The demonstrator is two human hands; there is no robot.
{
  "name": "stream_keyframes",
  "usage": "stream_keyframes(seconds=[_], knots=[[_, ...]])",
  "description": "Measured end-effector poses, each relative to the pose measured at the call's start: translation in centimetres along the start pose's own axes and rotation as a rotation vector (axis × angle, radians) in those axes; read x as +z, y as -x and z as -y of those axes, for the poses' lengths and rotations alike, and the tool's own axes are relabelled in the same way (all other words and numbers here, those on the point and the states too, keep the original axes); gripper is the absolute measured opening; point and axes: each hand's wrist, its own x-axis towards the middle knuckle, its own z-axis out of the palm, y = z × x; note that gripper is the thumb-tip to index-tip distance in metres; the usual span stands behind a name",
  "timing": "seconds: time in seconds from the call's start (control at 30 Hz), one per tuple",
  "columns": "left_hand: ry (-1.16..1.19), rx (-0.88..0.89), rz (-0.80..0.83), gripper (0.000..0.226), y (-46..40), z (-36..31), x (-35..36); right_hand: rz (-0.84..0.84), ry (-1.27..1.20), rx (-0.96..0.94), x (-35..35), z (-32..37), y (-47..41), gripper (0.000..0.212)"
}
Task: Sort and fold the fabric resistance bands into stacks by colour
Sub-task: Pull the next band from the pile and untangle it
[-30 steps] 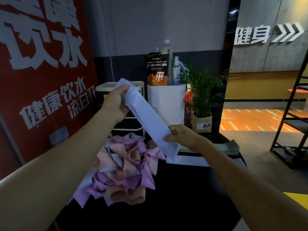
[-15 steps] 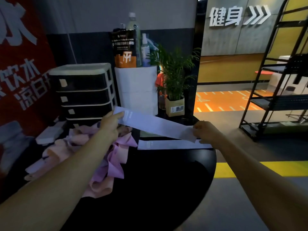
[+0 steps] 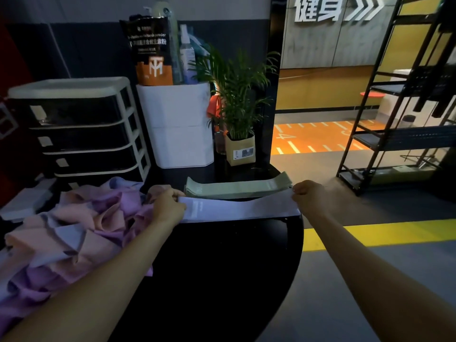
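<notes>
Stretching flat between hands [image 3: 170, 206]: smooth lavender band [image 3: 238, 209]

Gym, wall fitness sign [image 3: 338, 7], protein powder bag [image 3: 150, 50], orange floor markings [image 3: 313, 137]

We see a pale lavender-grey band [image 3: 237, 210] stretched flat and level across the far part of the black tabletop [image 3: 222, 280], each end pinched in one of the hands. Just behind it lies a neat stack of sage-green bands [image 3: 237, 187], folded flat. To the left sprawls a loose heap of unsorted bands [image 3: 71, 233] in pink, purple and lavender, crumpled and overlapping.
</notes>
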Motion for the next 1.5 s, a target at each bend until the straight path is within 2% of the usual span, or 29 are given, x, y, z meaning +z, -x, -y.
stream_keyframes(seconds=[0.23, 0.4, 0.5, 0.57, 0.63, 0.77, 1.03, 1.5], knots=[[-0.152, 0.06, 0.031, 0.033, 0.1, 1.5, 0.3, -0.016, 0.109, -0.04, 1.3, -1.2, 0.2, 0.021], [-0.272, 0.24, 0.085, 0.042, 0.9, 2.0, 0.0, -0.025, 0.26, -0.088, 1.7, -1.0, 0.6, 0.025], [-0.28, 0.343, 0.06, 0.04, 2.3, 1.9, 0.0, -0.022, 0.289, -0.19, 2.6, 0.3, 2.2, 0.03], [-0.294, 0.379, 0.019, 0.037, 3.5, 2.2, 0.3, 0.08, 0.274, -0.318, 3.6, 1.1, 3.8, 0.028], [-0.288, 0.367, -0.022, 0.038, 4.4, 2.7, 0.7, 0.19, 0.252, -0.425, 4.9, 1.5, 5.4, 0.029], [-0.273, 0.319, -0.067, 0.043, 4.8, 3.3, 1.1, 0.227, 0.288, -0.52, 6.5, 1.2, 6.8, 0.029], [-0.25, 0.28, -0.08, 0.031, 4.7, 3.6, 1.1, 0.226, 0.38, -0.531, 6.5, 1.2, 7.1, 0.026], [-0.246, 0.29, -0.082, 0.035, 5.1, 3.6, 1.0, 0.18, 0.408, -0.519, 6.6, 1.1, 7.3, 0.026]])
